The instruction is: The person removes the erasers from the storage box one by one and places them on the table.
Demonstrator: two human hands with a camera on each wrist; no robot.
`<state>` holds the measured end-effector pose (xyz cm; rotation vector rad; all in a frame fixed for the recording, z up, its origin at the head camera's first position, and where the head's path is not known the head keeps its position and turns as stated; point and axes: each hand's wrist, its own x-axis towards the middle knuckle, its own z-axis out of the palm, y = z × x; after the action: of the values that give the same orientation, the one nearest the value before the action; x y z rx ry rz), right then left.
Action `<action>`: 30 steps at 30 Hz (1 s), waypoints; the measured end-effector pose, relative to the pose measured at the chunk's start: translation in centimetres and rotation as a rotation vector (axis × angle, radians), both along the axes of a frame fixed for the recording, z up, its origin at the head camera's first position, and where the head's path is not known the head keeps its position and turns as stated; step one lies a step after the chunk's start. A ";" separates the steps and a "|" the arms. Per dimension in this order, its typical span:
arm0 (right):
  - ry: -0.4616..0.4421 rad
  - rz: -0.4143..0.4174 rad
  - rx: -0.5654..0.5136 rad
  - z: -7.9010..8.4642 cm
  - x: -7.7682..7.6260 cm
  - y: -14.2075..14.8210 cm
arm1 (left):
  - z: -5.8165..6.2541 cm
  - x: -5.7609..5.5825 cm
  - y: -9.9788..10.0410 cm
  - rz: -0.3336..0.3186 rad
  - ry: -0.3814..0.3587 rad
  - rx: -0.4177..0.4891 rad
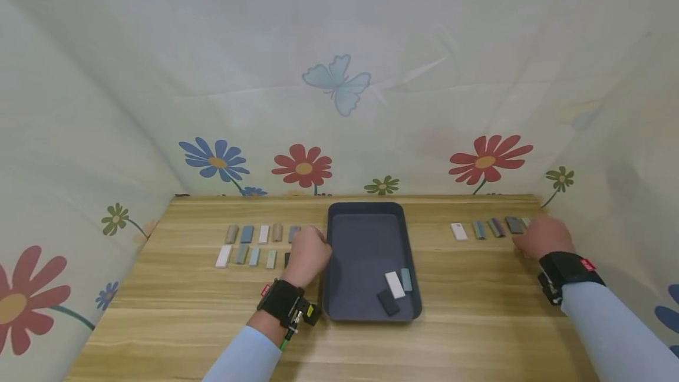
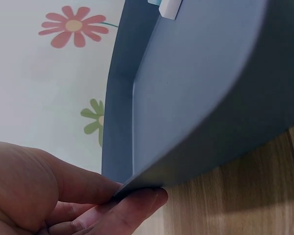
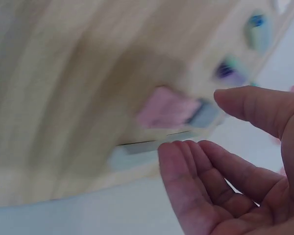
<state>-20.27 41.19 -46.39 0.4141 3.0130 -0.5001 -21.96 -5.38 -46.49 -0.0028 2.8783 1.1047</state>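
A dark blue-grey rectangular tray point(image 1: 366, 252) stands mid-table. My left hand point(image 1: 309, 255) is at its left side, and in the left wrist view thumb and fingers pinch the rim of the tray point(image 2: 186, 132). Inside lie a white block point(image 1: 395, 285), a teal block point(image 1: 406, 280) and a dark block point(image 1: 388, 302). Far right, my right hand point(image 1: 546, 236) hovers over the end of a row of small blocks. Its thumb and fingers point(image 3: 174, 161) are apart with nothing between them. Closest are a pink block point(image 3: 167, 108), a grey-blue block point(image 3: 204, 113) and a pale block point(image 3: 132, 157).
Left of the tray, small blocks lie in two rows, among them a blue block point(image 1: 247, 234) and a white block point(image 1: 223, 256). A white block point(image 1: 458, 231) begins the right-hand row. Flower-printed curtain point(image 1: 339, 87) closes off the back and sides of the wooden table point(image 1: 175, 311).
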 end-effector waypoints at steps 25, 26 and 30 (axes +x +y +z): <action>-0.002 0.868 0.309 3.2 3.4 -24.6 | 0.0 0.1 -0.1 0.000 0.024 0.012; 0.017 0.893 0.342 2.9 3.5 -24.7 | 0.0 0.1 -0.1 -0.003 0.029 0.010; 0.085 0.943 0.442 1.7 3.7 -24.9 | -0.1 0.0 0.0 -0.009 0.032 0.003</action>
<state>-16.62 16.29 -44.66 -0.9987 2.9051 0.2268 -21.96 -5.40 -46.55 0.0282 2.9014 1.1177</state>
